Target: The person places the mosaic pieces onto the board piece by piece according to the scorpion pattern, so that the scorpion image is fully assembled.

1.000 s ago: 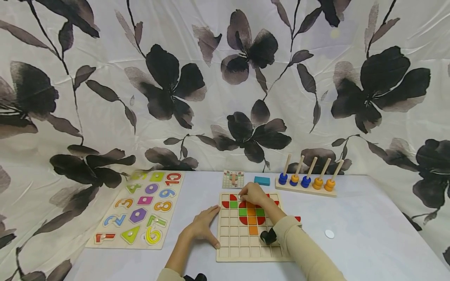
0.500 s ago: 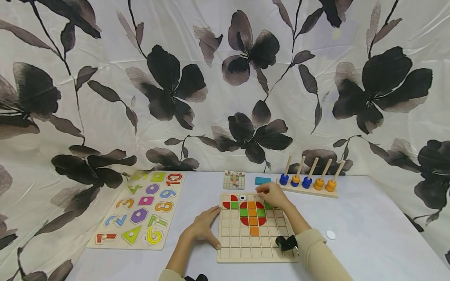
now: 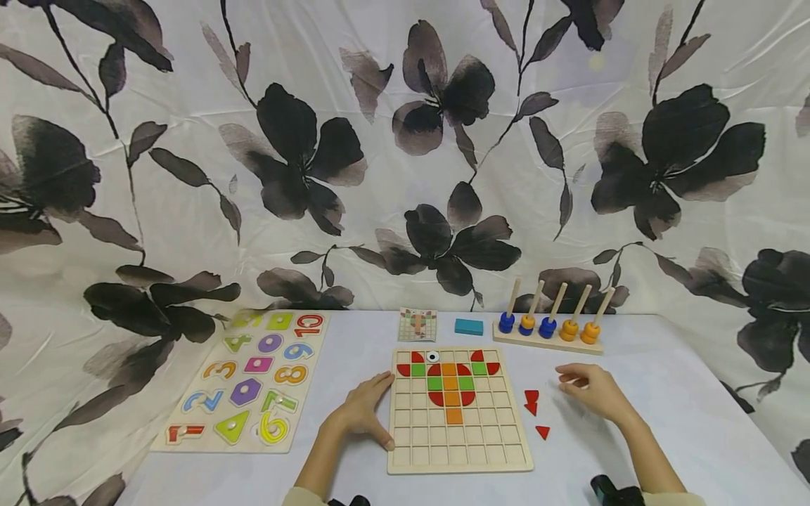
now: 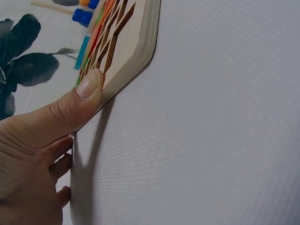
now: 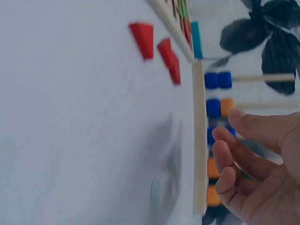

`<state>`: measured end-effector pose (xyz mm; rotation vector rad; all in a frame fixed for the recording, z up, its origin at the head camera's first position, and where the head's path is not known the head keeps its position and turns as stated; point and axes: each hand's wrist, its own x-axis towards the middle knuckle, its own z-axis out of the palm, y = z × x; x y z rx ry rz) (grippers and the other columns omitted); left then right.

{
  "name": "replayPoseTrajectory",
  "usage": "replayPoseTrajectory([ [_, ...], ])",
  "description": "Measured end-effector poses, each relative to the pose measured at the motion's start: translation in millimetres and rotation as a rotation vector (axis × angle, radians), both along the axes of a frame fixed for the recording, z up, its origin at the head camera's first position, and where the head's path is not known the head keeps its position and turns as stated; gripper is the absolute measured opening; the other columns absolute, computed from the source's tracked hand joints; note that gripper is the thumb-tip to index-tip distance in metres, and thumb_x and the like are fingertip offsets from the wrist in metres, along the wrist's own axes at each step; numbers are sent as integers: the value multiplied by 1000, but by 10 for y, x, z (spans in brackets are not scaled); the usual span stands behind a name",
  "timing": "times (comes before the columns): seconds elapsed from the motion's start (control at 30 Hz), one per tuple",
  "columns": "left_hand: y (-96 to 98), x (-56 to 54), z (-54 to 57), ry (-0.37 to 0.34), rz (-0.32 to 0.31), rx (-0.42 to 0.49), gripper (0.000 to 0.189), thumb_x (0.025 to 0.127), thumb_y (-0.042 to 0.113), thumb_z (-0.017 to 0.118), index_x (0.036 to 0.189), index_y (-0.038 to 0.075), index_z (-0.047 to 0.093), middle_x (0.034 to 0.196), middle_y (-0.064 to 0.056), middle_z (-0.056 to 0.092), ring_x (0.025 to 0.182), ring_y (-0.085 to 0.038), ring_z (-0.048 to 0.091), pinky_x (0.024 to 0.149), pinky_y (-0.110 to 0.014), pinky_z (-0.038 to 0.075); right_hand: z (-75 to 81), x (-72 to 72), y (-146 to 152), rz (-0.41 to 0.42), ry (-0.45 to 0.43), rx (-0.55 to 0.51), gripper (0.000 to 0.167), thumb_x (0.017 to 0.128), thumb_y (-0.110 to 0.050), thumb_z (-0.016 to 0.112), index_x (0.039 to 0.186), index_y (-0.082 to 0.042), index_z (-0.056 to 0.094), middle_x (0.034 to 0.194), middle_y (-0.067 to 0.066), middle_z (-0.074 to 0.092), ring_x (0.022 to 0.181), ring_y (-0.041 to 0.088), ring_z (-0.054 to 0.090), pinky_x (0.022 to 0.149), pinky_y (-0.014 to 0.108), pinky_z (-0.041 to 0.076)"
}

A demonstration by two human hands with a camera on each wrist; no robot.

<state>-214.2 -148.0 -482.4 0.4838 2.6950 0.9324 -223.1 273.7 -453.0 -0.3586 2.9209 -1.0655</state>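
A wooden grid board (image 3: 462,450) bears red quarter-round, green and orange square pieces, and a white disc with a black dot (image 3: 433,357) near its top edge. My left hand (image 3: 363,407) rests at the board's left side, its thumb (image 4: 86,91) touching the rim and its fingers extended. To the right of the board, my right hand (image 3: 591,393) hovers over the table with loosely bent fingers and nothing between them. A blurred pale disc (image 5: 161,192) lies on the table below it in the right wrist view. Small red triangular pieces (image 3: 543,432) lie between board and right hand.
A number puzzle board (image 3: 253,383) lies at the left. Behind the grid board are a pattern card (image 3: 418,325), a blue block (image 3: 469,327) and a peg stand (image 3: 547,341) with blue and orange beads. A flowered cloth (image 3: 380,176) hangs behind the table.
My right hand has moved off the board's top row to the right, over the table. The dotted disc it covered a second ago shows on the board. The left hand stays put.
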Motion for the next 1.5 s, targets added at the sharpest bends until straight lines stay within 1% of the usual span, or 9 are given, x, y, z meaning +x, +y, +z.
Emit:
replayPoseTrajectory([
  [0.2, -4, 12, 3, -2, 3, 7, 116, 46, 26, 93, 142, -1, 35, 150, -19, 31, 135, -43, 26, 106, -63, 20, -18, 222, 332, -76, -30, 69, 32, 83, -5, 66, 111, 9, 62, 98, 20, 67, 80, 24, 62, 69, 36, 51],
  [0.37, -3, 6, -2, -8, 10, -7, 115, 46, 28, 93, 142, 0, 36, 149, -19, 32, 135, -43, 27, 106, -64, 21, -84, 317, 476, -113, -38, 112, 36, 81, -11, 70, 110, 8, 63, 97, 22, 66, 78, 22, 60, 66, 36, 49],
  [0.47, -4, -3, -10, -4, 8, -14, 115, 46, 28, 93, 142, 0, 36, 149, -19, 32, 135, -43, 28, 106, -64, 21, -134, 346, 506, -112, -70, 118, 37, 80, -14, 72, 109, 8, 64, 92, 17, 65, 77, 20, 58, 64, 34, 47],
  [0.63, -4, -9, -10, 4, -2, -13, 116, 46, 29, 93, 142, -1, 36, 149, -19, 32, 135, -44, 28, 105, -64, 22, -192, 354, 485, -105, -133, 121, 34, 80, -18, 73, 103, 5, 66, 89, 9, 63, 75, 16, 54, 63, 31, 45],
  [0.87, -5, 12, 22, 5, -3, 1, 116, 45, 28, 93, 142, -3, 36, 149, -20, 32, 134, -44, 28, 105, -64, 23, -179, 362, 431, -89, -118, 126, 21, 79, -15, 73, 92, 0, 68, 83, 3, 63, 71, 15, 53, 61, 27, 44],
  [1.1, -8, 11, 16, 11, -7, 2, 116, 45, 28, 93, 142, -3, 36, 148, -20, 32, 134, -44, 28, 105, -64, 23, -202, 358, 399, -97, -140, 97, 25, 78, -13, 73, 97, 2, 67, 85, 3, 62, 73, 15, 53, 61, 26, 44],
  [1.27, -10, 5, 6, 11, -7, -2, 117, 45, 28, 93, 142, -3, 36, 149, -20, 32, 134, -44, 28, 105, -64, 23, -220, 364, 407, -88, -116, 68, 20, 76, -12, 76, 88, -1, 64, 79, 1, 60, 69, 11, 53, 59, 24, 44],
  [1.37, -10, 4, 9, 11, -6, -1, 117, 45, 28, 93, 142, -2, 36, 149, -20, 32, 134, -44, 28, 105, -64, 23, -204, 340, 398, -71, -114, 33, 19, 76, -10, 75, 84, -2, 61, 74, 0, 58, 66, 8, 53, 58, 23, 45],
  [1.5, -10, 6, 18, 13, -10, 6, 117, 45, 28, 93, 142, -3, 36, 148, -20, 32, 134, -44, 28, 104, -64, 23, -155, 247, 355, -61, -132, -9, 14, 80, -6, 70, 88, 2, 61, 75, 2, 60, 67, 11, 55, 58, 22, 48],
])
